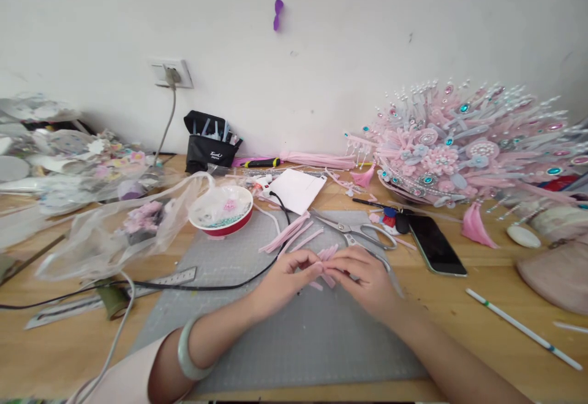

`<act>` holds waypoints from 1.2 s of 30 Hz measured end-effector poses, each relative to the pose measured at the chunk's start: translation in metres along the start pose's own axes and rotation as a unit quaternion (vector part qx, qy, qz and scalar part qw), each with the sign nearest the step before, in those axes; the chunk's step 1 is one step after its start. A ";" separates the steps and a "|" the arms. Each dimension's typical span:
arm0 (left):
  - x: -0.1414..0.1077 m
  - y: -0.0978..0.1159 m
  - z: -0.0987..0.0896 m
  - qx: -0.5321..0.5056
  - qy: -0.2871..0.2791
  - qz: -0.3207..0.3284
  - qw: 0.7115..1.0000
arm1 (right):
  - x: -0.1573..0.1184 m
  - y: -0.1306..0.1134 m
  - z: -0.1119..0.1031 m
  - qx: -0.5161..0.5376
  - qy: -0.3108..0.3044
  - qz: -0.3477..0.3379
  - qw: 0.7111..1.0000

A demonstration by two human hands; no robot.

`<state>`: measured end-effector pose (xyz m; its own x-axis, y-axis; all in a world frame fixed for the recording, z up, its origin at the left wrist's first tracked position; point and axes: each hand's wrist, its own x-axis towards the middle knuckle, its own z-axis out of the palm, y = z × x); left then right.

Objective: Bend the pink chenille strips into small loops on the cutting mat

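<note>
Over the grey cutting mat (275, 343), my left hand (298, 272) and my right hand (362, 278) meet at the fingertips, both closed in a pinch. Between them seems to be a short pink chenille stem, mostly hidden by the fingers. Cut pink pieces (328, 281) lie on the mat just behind and under the fingertips. Longer pink chenille stems (285, 234) rest a little farther back, to the left. Scissors (351, 229) with silver handles lie behind my right hand, partly covered by it. A pale bangle (184, 350) circles my left wrist.
A red-rimmed bowl (225, 229) of beads stands back left, near a plastic bag (172, 232). A black cable (220, 286) crosses the mat over a ruler (177, 276). At right are a phone (436, 243), a white stick (523, 329) and a large pink beaded headdress (441, 153).
</note>
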<state>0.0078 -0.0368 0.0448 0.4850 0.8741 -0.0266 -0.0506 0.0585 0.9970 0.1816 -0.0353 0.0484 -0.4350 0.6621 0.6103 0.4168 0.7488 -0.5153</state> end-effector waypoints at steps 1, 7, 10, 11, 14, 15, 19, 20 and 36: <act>0.000 -0.001 0.000 -0.012 -0.002 -0.008 1.000 | 0.000 0.000 0.001 -0.007 0.003 -0.010 1.000; 0.001 -0.004 -0.004 -0.040 -0.027 -0.053 0.997 | -0.003 0.004 -0.001 -0.006 -0.045 -0.044 0.998; 0.002 -0.005 -0.004 -0.050 -0.042 -0.062 0.996 | -0.002 0.006 -0.005 -0.011 -0.071 -0.056 0.996; 0.002 -0.005 -0.005 -0.054 -0.046 -0.066 0.995 | -0.001 0.006 -0.006 -0.015 -0.080 -0.060 0.995; 0.002 -0.005 -0.004 -0.062 -0.057 -0.075 0.994 | 0.001 0.005 -0.008 -0.026 -0.103 -0.068 0.992; 0.002 -0.005 -0.004 -0.065 -0.059 -0.078 0.993 | 0.001 0.004 -0.009 -0.029 -0.105 -0.070 0.992; 0.001 -0.001 -0.003 -0.070 -0.061 -0.089 0.992 | 0.001 0.001 -0.010 -0.033 -0.107 -0.078 0.991; 0.001 0.000 -0.002 -0.070 -0.060 -0.092 0.991 | 0.000 0.001 -0.011 -0.034 -0.109 -0.080 0.990; -0.002 -0.004 0.000 -0.082 -0.068 -0.112 0.988 | -0.003 -0.001 -0.011 -0.013 -0.149 -0.070 0.986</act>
<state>0.0070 -0.0387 0.0411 0.6125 0.7580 -0.2243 -0.0634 0.3300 0.9419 0.1915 -0.0383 0.0530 -0.7030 0.5349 0.4687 0.3544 0.8349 -0.4212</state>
